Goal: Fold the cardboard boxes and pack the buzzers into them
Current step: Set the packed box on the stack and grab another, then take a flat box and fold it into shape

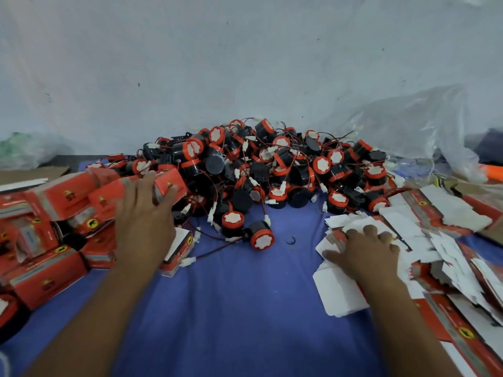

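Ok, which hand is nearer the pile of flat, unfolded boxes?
Right. The right hand rests on top of the flat boxes; the left hand is far across the blue cloth, gripping a folded red box beside the packed stack.

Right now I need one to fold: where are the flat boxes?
Head view, right side: flat boxes lie on the blue cloth under the right hand, beside the buzzer pile.

We are viewing a pale wall point(245, 63), speckled with dark marks, rising behind a blue cloth point(231, 308) that is spreading flat below; crumpled clear plastic point(408, 126) is lying at right.
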`<state>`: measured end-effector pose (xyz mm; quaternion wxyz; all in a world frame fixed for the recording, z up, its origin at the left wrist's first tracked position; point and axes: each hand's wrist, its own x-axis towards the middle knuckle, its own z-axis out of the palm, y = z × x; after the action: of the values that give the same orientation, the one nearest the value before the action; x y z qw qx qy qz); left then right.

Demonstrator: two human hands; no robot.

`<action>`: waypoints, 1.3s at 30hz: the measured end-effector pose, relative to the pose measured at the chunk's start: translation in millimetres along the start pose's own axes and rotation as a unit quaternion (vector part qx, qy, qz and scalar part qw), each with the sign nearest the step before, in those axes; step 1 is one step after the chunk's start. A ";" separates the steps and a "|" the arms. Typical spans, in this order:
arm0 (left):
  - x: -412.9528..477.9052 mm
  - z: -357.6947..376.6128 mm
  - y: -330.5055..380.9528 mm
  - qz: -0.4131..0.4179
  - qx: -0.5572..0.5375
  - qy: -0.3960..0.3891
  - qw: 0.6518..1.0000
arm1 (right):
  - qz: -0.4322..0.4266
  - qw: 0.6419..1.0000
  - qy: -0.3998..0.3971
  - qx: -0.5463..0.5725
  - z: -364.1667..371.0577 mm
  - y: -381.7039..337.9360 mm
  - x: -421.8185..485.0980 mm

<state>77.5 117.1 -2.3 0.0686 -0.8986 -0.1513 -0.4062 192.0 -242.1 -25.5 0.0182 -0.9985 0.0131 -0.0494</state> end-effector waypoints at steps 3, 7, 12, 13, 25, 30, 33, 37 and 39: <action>3.0 17.8 12.5 0.025 0.086 -0.133 0.987 | -0.018 1.000 0.020 0.009 -2.9 -3.6 0.1; 9.1 30.2 19.9 0.034 0.070 -0.172 0.982 | -0.037 0.999 0.030 0.018 -3.2 -8.2 0.2; -1.2 17.1 29.8 0.044 -0.030 -0.167 0.985 | -0.085 0.993 -0.040 0.066 -8.7 -1.1 -0.6; -7.5 14.2 34.2 0.050 -0.045 -0.161 0.985 | -0.096 0.990 -0.070 0.073 -10.3 4.5 -1.0; -85.9 10.3 94.6 0.107 -0.354 -0.294 0.881 | -0.015 0.996 -0.024 0.088 -28.1 13.5 5.0; -81.4 4.5 95.2 0.040 -0.448 -0.319 0.834 | -0.035 0.948 0.185 0.258 -48.2 6.5 -2.5; -75.1 -0.2 99.3 -0.016 -0.551 -0.337 0.763 | -0.064 0.845 0.286 0.447 -58.9 -12.8 -17.5; -70.4 -6.9 111.8 -0.082 -0.669 -0.341 0.656 | -0.047 0.729 0.254 0.634 -47.9 -53.5 -40.4; -70.1 -6.7 115.5 -0.128 -0.690 -0.300 0.646 | -0.042 0.750 0.165 0.640 -30.4 -71.2 -47.0</action>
<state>66.8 -8.9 -50.6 -0.6731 -0.7304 0.0471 -0.1063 144.0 -170.7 2.7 0.6481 -0.7292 -0.0609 -0.2110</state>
